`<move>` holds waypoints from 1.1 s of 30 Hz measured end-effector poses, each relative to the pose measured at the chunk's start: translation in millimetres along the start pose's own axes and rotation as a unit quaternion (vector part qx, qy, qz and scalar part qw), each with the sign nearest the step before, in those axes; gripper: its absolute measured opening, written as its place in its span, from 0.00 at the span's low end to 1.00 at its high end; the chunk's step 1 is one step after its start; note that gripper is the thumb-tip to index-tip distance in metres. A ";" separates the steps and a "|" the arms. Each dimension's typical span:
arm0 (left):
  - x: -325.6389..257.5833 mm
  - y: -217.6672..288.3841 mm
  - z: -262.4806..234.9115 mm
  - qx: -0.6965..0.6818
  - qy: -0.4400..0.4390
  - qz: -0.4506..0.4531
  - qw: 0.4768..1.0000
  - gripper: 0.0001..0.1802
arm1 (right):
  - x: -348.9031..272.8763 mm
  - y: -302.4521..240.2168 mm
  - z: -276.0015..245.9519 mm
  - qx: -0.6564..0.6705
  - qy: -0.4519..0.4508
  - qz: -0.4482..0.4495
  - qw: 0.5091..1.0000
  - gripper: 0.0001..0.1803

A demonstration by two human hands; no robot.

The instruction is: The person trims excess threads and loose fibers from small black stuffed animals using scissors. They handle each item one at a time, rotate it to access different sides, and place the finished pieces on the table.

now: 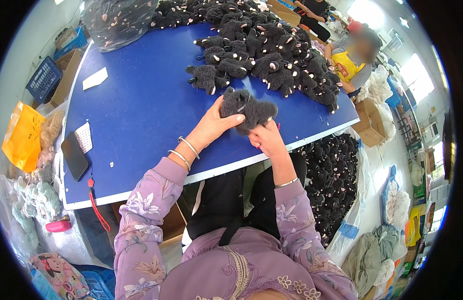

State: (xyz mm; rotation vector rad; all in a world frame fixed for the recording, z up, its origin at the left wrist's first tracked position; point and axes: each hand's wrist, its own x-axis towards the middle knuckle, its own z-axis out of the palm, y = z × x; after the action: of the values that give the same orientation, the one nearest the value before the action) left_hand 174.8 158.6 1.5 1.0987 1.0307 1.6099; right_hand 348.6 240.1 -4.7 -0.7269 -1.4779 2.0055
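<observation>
A small black plush toy (245, 111) is held up over the near part of the blue table (156, 107). My left hand (215, 123) is closed round its left side, the thumb lying across the front. Against the toy's lower right end, my right hand (266, 138) is closed with the fingers curled in. A bit of red shows beside those fingers, too small to name, and the toy partly hides what they grip. Just beyond my hands lies a large heap of similar black plush toys (236, 50), with small pale pink parts.
A phone (75, 156) with a red strap (98, 206) and a white paper (95, 78) lie on the table's left. A filled plastic bag (119, 22) stands far left. More black toys (331, 185) fill a sack at my right. Another person (351, 57) sits beyond the right edge.
</observation>
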 end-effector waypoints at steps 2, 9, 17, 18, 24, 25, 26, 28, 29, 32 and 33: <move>1.1 -5.3 -4.4 -0.022 0.001 0.012 1.000 0.25 | -2.9 -3.8 7.5 -0.093 0.022 -0.014 0.995 0.05; 2.0 -9.1 -9.7 -0.072 0.016 -0.011 0.997 0.17 | -17.6 -38.6 8.8 -0.192 0.275 -0.182 0.924 0.08; -3.9 -2.9 -3.9 0.007 0.008 -0.019 1.000 0.16 | -20.7 -52.6 48.2 -0.372 0.153 -0.248 0.881 0.09; -4.5 -0.3 -3.8 -0.004 0.006 -0.036 0.999 0.16 | -20.2 -54.4 49.8 -0.372 0.158 -0.215 0.889 0.09; -4.5 5.9 -4.6 -0.054 0.022 -0.059 0.997 0.17 | -13.3 -50.0 27.7 -0.280 0.236 -0.191 0.911 0.12; -4.0 4.7 -4.0 -0.049 0.037 -0.046 0.997 0.16 | -14.9 -52.8 20.8 -0.186 0.235 -0.167 0.939 0.12; -3.5 3.4 -3.3 -0.044 0.053 -0.033 0.997 0.16 | -17.1 -55.6 17.6 -0.125 0.235 -0.169 0.949 0.12; -1.8 -0.9 -2.4 -0.042 0.075 -0.018 0.996 0.17 | -20.4 -59.5 16.3 -0.090 0.226 -0.197 0.950 0.09; -1.3 -2.3 -2.1 -0.042 0.086 -0.011 0.995 0.17 | -23.5 -60.7 19.8 -0.127 0.222 -0.205 0.945 0.10; -2.5 -4.6 0.2 0.032 0.100 0.015 0.994 0.18 | -29.3 -59.2 40.4 -0.246 0.178 -0.279 0.911 0.11; -2.7 -4.8 0.3 0.031 0.102 0.021 0.994 0.19 | -28.5 -57.4 46.5 -0.279 0.155 -0.274 0.907 0.10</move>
State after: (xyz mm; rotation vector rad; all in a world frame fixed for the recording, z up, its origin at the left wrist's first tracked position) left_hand 176.7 157.2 -3.5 1.0174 1.2041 1.7610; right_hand 342.4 203.6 65.2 -0.7032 -1.8153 1.0017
